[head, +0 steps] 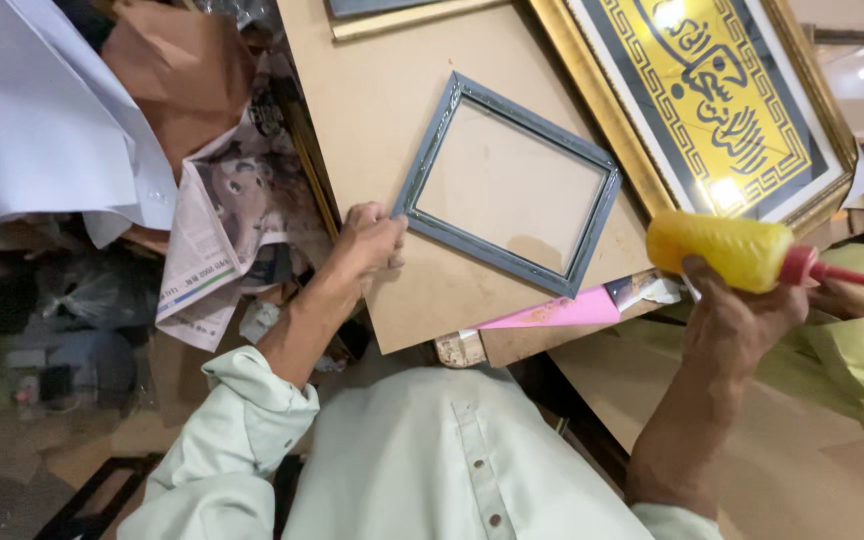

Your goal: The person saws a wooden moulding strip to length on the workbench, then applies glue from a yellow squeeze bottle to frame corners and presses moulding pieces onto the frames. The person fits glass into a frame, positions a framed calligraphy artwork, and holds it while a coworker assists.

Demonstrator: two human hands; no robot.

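Nearest the camera, a pale green shirt front [452, 470] fills the bottom of the view, with both forearms reaching away from it. The left hand [367, 240] is laid on the brown board [392, 90] that serves as a worktop, its fingers [384, 212] curled and pressed against the near left corner of a small grey picture frame [508, 184]. The frame is empty and lies flat on the board, turned at a slant, its long sides running from far left to near right. The right hand [742, 315] is held up to the right of the frame, well apart from it, with its fingers closed around a yellow squeeze bottle [720, 248]. The bottle lies sideways, and its red nozzle [842, 272] is pointed right, away from the frame. The left hand is thus the one at the frame. A large gold-framed picture [722, 95] lies beyond the bottle, and crumpled newspaper [227, 230] lies left of the board.
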